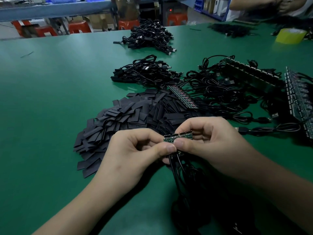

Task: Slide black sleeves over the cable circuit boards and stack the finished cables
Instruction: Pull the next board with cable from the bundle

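Bare left hand (135,150), bare right hand (209,138), uncovered forearms (81,202), short plain fingernails (170,148)

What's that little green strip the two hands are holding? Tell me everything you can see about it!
It is a short strip of small green circuit boards joined side by side, with tiny dark parts along the top edge. The left hand and right hand pinch it, hiding its lower part, and hold it roughly level over the green table mat. From its underside hang thin black cables. Nothing covers the boards.
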`<state>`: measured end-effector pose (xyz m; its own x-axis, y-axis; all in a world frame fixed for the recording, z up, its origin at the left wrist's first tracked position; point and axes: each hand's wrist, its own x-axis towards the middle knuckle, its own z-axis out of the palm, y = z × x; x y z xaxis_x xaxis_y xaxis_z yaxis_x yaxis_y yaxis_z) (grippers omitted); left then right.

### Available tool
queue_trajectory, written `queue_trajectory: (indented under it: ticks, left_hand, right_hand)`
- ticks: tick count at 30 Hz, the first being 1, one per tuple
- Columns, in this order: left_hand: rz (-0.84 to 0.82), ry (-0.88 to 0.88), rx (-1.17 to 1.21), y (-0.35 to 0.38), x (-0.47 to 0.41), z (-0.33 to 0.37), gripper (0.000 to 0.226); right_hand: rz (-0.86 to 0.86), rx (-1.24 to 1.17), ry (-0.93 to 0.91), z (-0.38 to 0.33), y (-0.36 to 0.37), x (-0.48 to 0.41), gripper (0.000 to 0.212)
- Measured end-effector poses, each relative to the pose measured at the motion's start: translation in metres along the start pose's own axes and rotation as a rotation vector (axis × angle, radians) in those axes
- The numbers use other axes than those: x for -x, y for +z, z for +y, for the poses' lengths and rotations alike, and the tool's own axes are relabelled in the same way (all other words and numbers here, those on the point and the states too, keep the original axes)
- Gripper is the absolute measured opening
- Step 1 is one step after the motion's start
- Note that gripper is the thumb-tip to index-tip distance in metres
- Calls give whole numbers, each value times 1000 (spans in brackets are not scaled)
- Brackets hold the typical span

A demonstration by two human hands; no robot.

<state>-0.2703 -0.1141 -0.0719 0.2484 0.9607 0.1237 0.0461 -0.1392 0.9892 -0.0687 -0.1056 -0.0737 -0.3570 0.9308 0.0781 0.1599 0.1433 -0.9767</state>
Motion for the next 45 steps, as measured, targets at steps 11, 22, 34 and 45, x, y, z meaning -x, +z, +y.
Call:
queue_trajectory:
  ticks: [11,22,34,45]
  left_hand:
    - [-45,-59,189,2,0,8,8]
    - [125,150,-29,-10,-7,3,25]
    - [79,113,-861,-39,-9,8,56]
    - [-356,-66,-1322,-53,-9,32,68]
  right_hand:
    - [-65,-129,-9,-5,1,-3,9]
    - [58,678,-384,-12,-3,0,36]
    - [218,-496,-214,-37,-30,-3,20]
    - [636,415,-574,-53,-45,2,19]
